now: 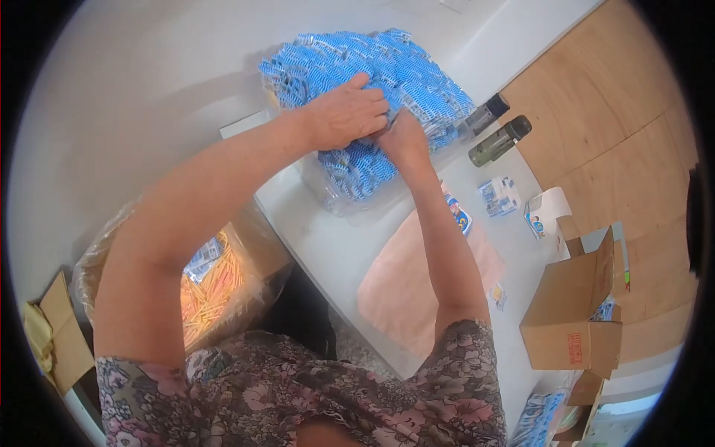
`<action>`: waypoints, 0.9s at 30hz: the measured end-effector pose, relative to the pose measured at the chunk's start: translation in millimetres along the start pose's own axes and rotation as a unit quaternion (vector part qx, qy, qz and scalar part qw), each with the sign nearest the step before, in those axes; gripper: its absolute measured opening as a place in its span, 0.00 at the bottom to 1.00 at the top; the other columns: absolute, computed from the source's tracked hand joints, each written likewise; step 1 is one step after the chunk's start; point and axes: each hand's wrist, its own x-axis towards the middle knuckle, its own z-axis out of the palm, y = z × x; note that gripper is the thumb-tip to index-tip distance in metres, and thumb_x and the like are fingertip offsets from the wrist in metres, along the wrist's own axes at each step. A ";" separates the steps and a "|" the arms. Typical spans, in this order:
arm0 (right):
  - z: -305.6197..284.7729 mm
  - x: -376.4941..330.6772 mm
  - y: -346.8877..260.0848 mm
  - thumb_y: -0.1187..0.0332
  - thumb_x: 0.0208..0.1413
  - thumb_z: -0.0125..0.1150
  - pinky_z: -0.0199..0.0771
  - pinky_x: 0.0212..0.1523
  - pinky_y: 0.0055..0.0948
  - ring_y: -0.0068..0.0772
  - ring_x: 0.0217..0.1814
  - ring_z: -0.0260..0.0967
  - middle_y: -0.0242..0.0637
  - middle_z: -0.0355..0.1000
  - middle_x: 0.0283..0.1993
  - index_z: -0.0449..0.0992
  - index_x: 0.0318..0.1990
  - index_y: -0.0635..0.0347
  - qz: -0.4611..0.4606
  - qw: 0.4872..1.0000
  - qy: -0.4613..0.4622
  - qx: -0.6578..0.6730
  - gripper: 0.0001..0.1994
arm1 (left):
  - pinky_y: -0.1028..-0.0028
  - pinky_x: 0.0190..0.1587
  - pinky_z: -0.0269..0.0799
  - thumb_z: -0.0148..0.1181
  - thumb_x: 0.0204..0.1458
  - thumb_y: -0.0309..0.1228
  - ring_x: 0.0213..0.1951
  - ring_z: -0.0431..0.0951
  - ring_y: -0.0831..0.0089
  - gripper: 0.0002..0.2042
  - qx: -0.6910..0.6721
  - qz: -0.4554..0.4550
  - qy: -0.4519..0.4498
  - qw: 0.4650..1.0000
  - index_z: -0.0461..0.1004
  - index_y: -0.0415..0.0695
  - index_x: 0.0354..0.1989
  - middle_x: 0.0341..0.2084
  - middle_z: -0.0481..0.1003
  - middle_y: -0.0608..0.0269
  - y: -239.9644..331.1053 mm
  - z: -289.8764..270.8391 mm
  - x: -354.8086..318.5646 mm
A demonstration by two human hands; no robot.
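A large clear plastic bin (328, 195) heaped with small blue-and-white striped packets (372, 56) stands at the far side of the white table. Both my hands are together over the near part of the heap. My left hand (346, 112) is curled with its back up, the fingers bent toward the right hand. Close against it, my right hand (404, 141) is closed, fingertips down among the packets. Whatever lies between the fingers is hidden. A pale pink cloth (402, 276) lies on the table below my right forearm.
Two dark bottles (500, 141) lie right of the bin, near some loose packets (499, 196). An open cardboard box (558, 320) stands at the right. At lower left, a plastic-lined carton holds orange and yellow sticks (212, 298). A wall rises at the left.
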 end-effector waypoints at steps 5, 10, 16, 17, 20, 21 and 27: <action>-17.1 -9.0 -1.3 0.54 0.31 0.73 0.70 0.37 0.42 0.52 0.38 0.72 0.55 0.73 0.33 0.75 0.33 0.70 -0.035 0.995 -0.021 -0.095 0.27 | 0.68 0.51 0.55 0.57 0.39 0.26 0.43 0.66 0.73 0.04 0.054 -0.002 -0.008 0.999 0.76 0.48 0.25 0.30 0.68 0.68 2.7 4.9 1.2; 2.5 10.8 -0.6 0.57 0.31 0.72 0.71 0.38 0.43 0.54 0.38 0.72 0.56 0.73 0.32 0.75 0.29 0.68 0.000 0.997 -0.025 -0.076 0.23 | 0.67 0.53 0.54 0.55 0.41 0.27 0.45 0.65 0.73 0.05 0.067 -0.014 -0.022 0.997 0.78 0.48 0.25 0.32 0.69 0.69 0.3 14.1 -2.4; -22.6 -1.1 0.9 0.57 0.31 0.73 0.71 0.39 0.42 0.52 0.40 0.72 0.54 0.74 0.35 0.75 0.34 0.67 -0.040 0.996 -0.052 -0.065 0.25 | 0.60 0.58 0.49 0.57 0.40 0.29 0.50 0.65 0.67 0.10 0.087 -0.040 -0.174 0.980 0.78 0.43 0.32 0.37 0.72 0.62 8.6 6.9 6.0; -24.8 -6.7 1.4 0.53 0.28 0.74 0.71 0.39 0.40 0.50 0.41 0.72 0.54 0.74 0.36 0.75 0.37 0.66 -0.054 0.996 -0.029 -0.070 0.29 | 0.60 0.58 0.49 0.57 0.40 0.29 0.50 0.65 0.67 0.10 0.095 -0.049 -0.177 0.978 0.78 0.43 0.32 0.37 0.72 0.62 9.9 9.4 3.0; -43.3 -18.2 -38.8 0.53 0.30 0.73 0.70 0.42 0.40 0.50 0.44 0.71 0.52 0.74 0.39 0.72 0.44 0.64 0.049 0.988 0.019 -0.143 0.33 | 0.57 0.62 0.46 0.57 0.39 0.29 0.48 0.67 0.66 0.12 0.110 -0.045 -0.155 0.981 0.78 0.42 0.34 0.42 0.73 0.61 16.1 6.9 -4.7; -37.5 -17.8 -36.8 0.55 0.36 0.70 0.69 0.42 0.42 0.52 0.43 0.71 0.51 0.74 0.38 0.71 0.47 0.63 -0.004 0.989 0.054 -0.135 0.30 | 0.57 0.62 0.46 0.57 0.39 0.29 0.48 0.67 0.66 0.12 0.112 -0.050 -0.158 0.980 0.78 0.42 0.34 0.42 0.73 0.61 18.8 -1.5 -2.9; -4.8 9.4 -1.1 0.55 0.44 0.63 0.67 0.43 0.47 0.57 0.45 0.68 0.55 0.71 0.40 0.71 0.46 0.66 -0.129 0.977 0.038 -0.166 0.25 | 0.57 0.57 0.53 0.56 0.40 0.27 0.44 0.69 0.68 0.08 -0.010 -0.051 -0.079 0.996 0.76 0.48 0.30 0.32 0.73 0.66 41.5 -66.1 -44.1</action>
